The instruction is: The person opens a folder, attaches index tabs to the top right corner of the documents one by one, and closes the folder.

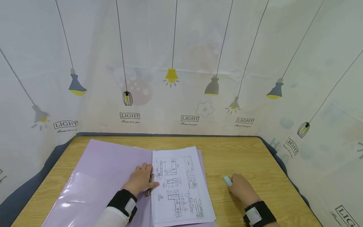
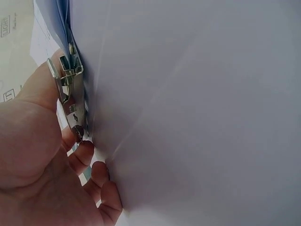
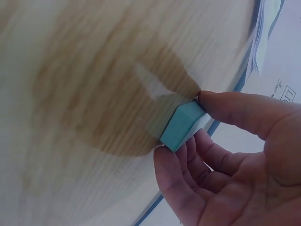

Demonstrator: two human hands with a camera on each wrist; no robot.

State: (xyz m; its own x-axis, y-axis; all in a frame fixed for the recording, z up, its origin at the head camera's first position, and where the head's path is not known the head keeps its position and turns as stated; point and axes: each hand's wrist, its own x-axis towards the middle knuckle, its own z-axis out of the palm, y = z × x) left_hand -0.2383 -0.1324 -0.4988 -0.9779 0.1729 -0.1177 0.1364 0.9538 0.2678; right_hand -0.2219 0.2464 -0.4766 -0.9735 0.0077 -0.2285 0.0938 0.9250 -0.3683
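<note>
A pale purple folder (image 1: 110, 164) lies spread on the table, with a stack of printed drawing sheets (image 1: 181, 189) on its right side. My left hand (image 1: 141, 180) rests over the metal clip (image 1: 149, 184) at the fold, its thumb across the paper's left edge. In the left wrist view the fingertips (image 2: 110, 193) touch the folder beside the metal clip (image 2: 73, 94). Right of the papers, my right hand (image 1: 242, 188) pinches a small light blue and white eraser (image 3: 181, 125) between thumb and fingers, close over the tabletop.
The wood-grain table (image 1: 232, 151) has a dark blue edge (image 1: 170, 135) along its back and sides. Behind it hangs a pale sheet (image 1: 158, 41) printed with lamps. Both wrists wear black bands (image 1: 259, 214).
</note>
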